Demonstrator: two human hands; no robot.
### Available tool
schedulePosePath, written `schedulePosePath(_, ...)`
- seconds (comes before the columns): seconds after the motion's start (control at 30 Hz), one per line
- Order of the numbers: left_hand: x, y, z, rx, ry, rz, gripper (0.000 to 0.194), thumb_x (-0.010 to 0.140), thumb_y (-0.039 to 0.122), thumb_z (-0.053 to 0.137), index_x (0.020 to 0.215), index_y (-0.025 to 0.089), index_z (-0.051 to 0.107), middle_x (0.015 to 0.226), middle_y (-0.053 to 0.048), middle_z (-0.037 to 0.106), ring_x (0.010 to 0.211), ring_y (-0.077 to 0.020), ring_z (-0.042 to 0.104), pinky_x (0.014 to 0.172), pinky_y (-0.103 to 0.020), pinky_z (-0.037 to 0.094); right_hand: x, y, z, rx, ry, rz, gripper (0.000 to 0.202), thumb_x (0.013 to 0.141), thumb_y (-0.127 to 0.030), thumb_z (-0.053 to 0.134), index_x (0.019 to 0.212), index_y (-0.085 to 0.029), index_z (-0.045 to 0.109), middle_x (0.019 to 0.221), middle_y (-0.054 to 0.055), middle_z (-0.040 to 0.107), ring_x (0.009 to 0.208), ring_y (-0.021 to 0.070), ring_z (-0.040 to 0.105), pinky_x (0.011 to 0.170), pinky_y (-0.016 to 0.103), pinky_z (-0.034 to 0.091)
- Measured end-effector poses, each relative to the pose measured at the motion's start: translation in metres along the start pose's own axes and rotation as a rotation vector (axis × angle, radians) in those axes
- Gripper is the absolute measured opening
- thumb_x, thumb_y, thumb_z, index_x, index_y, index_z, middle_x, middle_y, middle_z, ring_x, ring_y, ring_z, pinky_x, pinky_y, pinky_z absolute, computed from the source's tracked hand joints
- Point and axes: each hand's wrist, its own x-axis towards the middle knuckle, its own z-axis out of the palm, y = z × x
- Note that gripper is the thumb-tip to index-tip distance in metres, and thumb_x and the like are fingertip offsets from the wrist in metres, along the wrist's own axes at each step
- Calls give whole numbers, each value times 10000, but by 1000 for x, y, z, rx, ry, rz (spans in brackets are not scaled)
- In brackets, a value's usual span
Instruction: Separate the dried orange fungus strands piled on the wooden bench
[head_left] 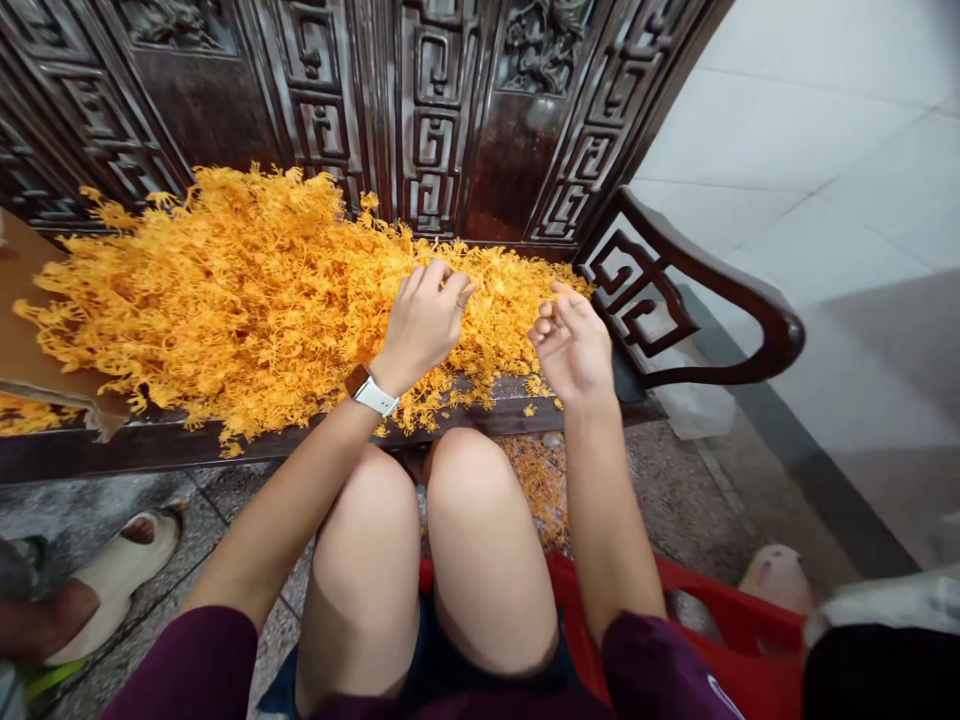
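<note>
1. While you sit facing the dark carved wooden bench, which serves as your table [187, 440], a wide heap of orange strands [225, 290] covers most of its seat.
2. Your left hand [421, 320] rests knuckles-up on the near right part of the heap, its fingers curled down into the strands; its grip is pinched on a few of them at the fingertips [457, 290].
3. You wear a white watch [370, 392] on that wrist, just above the table's front edge.
4. Your right hand [571, 345] hovers just beside the left one, palm turned towards you, over the thin right end of the heap. Its fingers are bent loosely inward, and you cannot tell whether that grip has any strand in it.
5. Both hands are close together, with only a narrow strip of strands showing between them.
6. Loose orange bits [540, 480] lie on the floor below the table's edge, beside your right knee.
7. A curved armrest [697, 300] closes off the table on the right, near your right hand.
8. A red basket [735, 625] sits low at your right side.
9. Another person's foot in a pale sandal [120, 570] shows at the lower left.
</note>
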Motion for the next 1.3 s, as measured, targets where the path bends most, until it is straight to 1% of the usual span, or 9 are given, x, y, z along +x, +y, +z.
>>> schedulePosePath(0.07,-1,5,0,84,-11,-7,455,1095,378,263,1097,126,642,1117,-144,589,1040,-257,536,923,-406,435,15,10,1,-10,96,-17,589,824,-268,747,1353,-201,497,1064,47,584,759,36,541,691,159,498)
schedulePosePath(0.17,-2,8,2,134,-24,-14,419,1085,315,275,1161,116,636,1138,-158,584,1056,-270,552,933,-416,459,35,22,-1,-217,266,56,973,745,-133,683,1608,-285,260,1483,123,439,1157,136,597,941,263,553)
schedulePosePath(0.23,-3,9,4,149,-33,-31,404,1073,271,290,1210,103,632,1159,-172,577,1072,-277,556,949,-423,469,34,26,3,-383,298,56,898,766,-208,699,1584,-246,331,1562,133,372,1304,189,529,1009,309,536)
schedulePosePath(0.3,-5,10,6,184,-45,-51,421,1052,214,302,1306,87,614,1189,-191,569,1097,-290,553,970,-436,469,19,25,15,-366,176,3,641,855,-446,693,1403,-163,516,1455,138,491,1218,183,561,957,292,540)
schedulePosePath(0.43,-10,17,14,251,-112,-18,564,1037,229,336,1567,55,421,1259,-247,527,1142,-347,531,969,-484,461,-14,28,54,-120,-75,26,760,876,-825,562,1258,-175,467,1064,88,595,793,113,578,673,248,507)
schedulePosePath(0.67,-18,27,20,129,-179,84,595,1031,206,314,1606,60,351,1259,-244,481,1167,-338,504,985,-476,452,-3,51,79,-356,195,-336,624,984,-740,489,930,-119,441,870,55,475,767,67,441,719,197,438)
schedulePosePath(0.97,-24,10,24,-562,-180,192,898,844,200,569,1675,106,241,1315,-190,372,1294,-279,385,1229,-502,321,-10,47,70,-299,27,-321,537,1004,-659,529,957,-127,472,845,43,488,734,64,443,690,200,411)
schedulePosePath(1.13,-20,13,25,-890,-137,-17,572,1021,507,483,1491,195,580,1318,-146,580,1283,-235,496,1250,-499,296,-19,42,66,-403,38,-464,509,1003,-599,583,883,-120,459,773,22,448,681,52,397,630,198,357)
schedulePosePath(1.3,-12,27,28,-1012,1,-146,419,1005,511,569,980,161,798,971,-93,733,957,-156,628,961,-328,474,-27,47,68,-423,79,-550,470,1050,-548,527,887,-108,491,837,45,501,772,64,477,751,212,439)
